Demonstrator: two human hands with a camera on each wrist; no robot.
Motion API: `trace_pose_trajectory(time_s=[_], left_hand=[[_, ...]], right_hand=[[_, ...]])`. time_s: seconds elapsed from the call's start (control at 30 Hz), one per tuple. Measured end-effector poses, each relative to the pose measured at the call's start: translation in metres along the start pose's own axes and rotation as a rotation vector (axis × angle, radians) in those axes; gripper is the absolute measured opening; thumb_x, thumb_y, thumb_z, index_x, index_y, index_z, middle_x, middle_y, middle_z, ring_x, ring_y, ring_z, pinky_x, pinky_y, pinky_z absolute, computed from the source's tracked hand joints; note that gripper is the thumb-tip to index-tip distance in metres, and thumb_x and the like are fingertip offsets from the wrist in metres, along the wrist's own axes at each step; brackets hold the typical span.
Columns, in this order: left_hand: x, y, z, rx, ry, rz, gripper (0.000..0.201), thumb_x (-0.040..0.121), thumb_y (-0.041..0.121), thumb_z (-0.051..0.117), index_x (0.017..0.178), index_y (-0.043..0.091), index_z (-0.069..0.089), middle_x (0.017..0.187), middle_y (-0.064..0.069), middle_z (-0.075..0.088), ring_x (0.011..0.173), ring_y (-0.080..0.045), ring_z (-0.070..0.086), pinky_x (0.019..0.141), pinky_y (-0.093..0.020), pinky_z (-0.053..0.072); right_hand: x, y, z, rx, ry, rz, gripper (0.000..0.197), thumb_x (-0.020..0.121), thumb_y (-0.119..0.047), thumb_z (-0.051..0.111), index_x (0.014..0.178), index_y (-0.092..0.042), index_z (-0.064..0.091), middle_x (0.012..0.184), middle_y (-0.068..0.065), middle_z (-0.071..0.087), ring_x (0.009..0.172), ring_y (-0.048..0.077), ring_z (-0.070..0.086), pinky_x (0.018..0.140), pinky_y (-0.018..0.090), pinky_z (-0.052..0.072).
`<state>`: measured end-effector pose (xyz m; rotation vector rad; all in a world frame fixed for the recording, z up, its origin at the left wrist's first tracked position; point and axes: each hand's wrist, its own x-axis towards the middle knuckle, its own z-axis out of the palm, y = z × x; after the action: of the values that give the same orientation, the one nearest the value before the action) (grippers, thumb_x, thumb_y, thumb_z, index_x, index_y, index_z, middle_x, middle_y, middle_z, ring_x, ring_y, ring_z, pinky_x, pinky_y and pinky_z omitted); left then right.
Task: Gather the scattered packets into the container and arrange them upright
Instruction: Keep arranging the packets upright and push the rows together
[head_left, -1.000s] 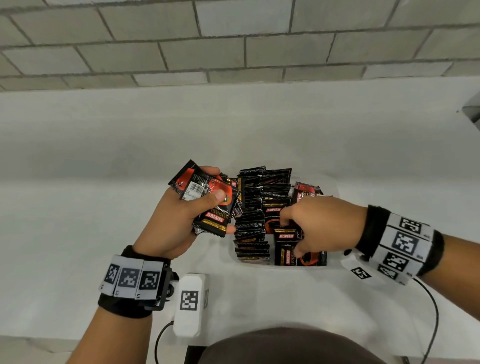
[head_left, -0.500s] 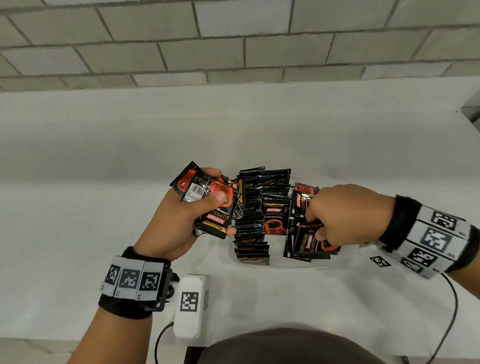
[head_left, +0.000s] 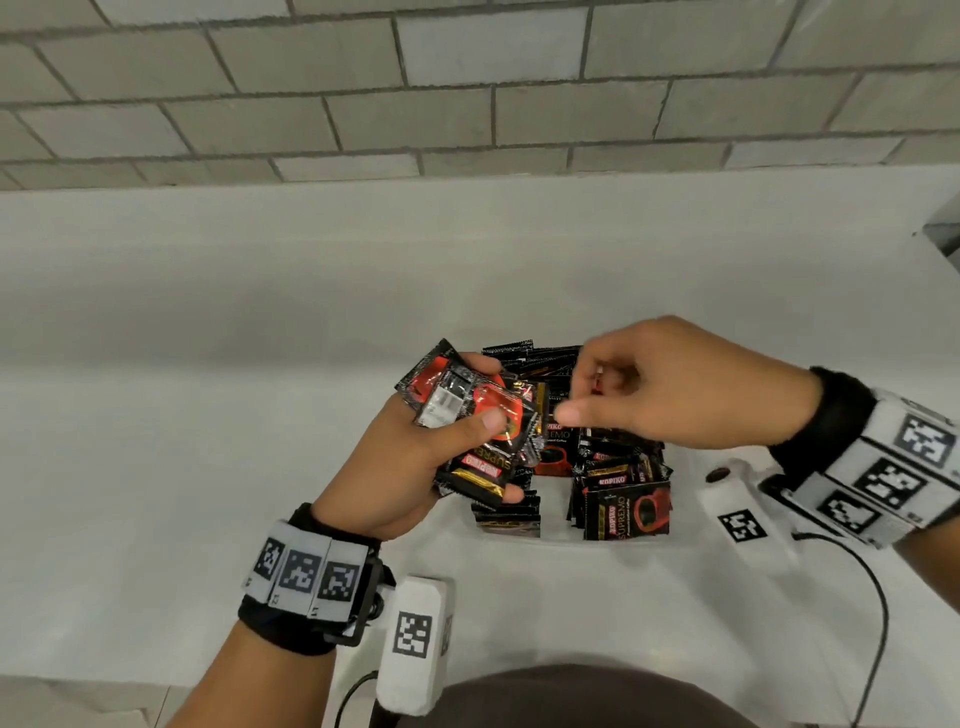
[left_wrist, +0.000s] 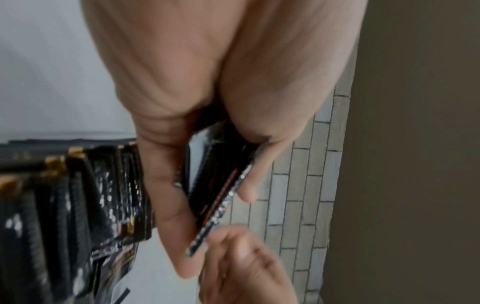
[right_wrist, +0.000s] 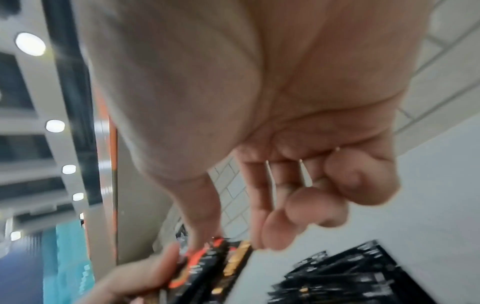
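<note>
Shop or hall – brick wall (head_left: 467, 104), downlights (right_wrist: 30, 43)

Your packets (head_left: 480, 436) are black with red and gold print; table (head_left: 208, 467) is plain white, wall (head_left: 467, 88) grey brick, both wristbands (head_left: 306, 571) white with black square markers.

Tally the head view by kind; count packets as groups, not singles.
Bare hands: 2, left hand, right hand
Black wristbands with white code tags: 2
White boxy wrist cameras: 2
White shallow container: 1
Black-and-red foil packet groups: 2, packet stack gripped in left hand, packet rows in container
Total: 9
</note>
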<state>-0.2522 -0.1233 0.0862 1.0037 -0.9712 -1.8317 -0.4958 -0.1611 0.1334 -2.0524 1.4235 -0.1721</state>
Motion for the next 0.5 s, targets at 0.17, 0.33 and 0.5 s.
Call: trace_pose_trajectory(time_s=[0.17, 0.33, 0.5], left_hand=[[0.004, -0.006, 0.018, -0.082, -0.004, -0.014, 0.038, 0.093, 0.025, 0.057, 0.129, 0.011, 0.058, 0.119, -0.019, 0.071, 0.102, -0.037, 0.073, 0.063, -0.051, 0.063], [0.004, -0.008, 0.010, -0.075, -0.087, -0.015, 0.027, 0.091, 0.011, 0.068, 0.111, 0.028, 0.075, 0.118, -0.010, 0.073, 0.107, -0.033, 0.072, 0.073, -0.050, 0.062], [0.003, -0.008, 0.005, -0.033, -0.093, -0.005, 0.040, 0.092, -0.005, 0.060, 0.121, 0.021, 0.070, 0.122, -0.019, 0.071, 0.111, -0.039, 0.070, 0.073, -0.046, 0.062]], right_hand=[[0.006, -0.023, 0.021, 0.234, 0.102, -0.063, 0.045, 0.064, -0.056, 0.087, 0.099, -0.036, 0.065, 0.083, -0.009, 0.068, 0.062, 0.000, 0.059, 0.063, 0.020, 0.050], [0.014, -0.017, 0.032, 0.371, 0.197, -0.024, 0.028, 0.073, -0.032, 0.088, 0.091, -0.023, 0.068, 0.076, -0.006, 0.068, 0.059, 0.005, 0.058, 0.062, 0.028, 0.051], [0.012, -0.013, 0.035, 0.660, 0.182, 0.010, 0.034, 0.078, -0.014, 0.085, 0.096, -0.008, 0.057, 0.081, 0.014, 0.073, 0.052, 0.026, 0.068, 0.056, 0.043, 0.058]])
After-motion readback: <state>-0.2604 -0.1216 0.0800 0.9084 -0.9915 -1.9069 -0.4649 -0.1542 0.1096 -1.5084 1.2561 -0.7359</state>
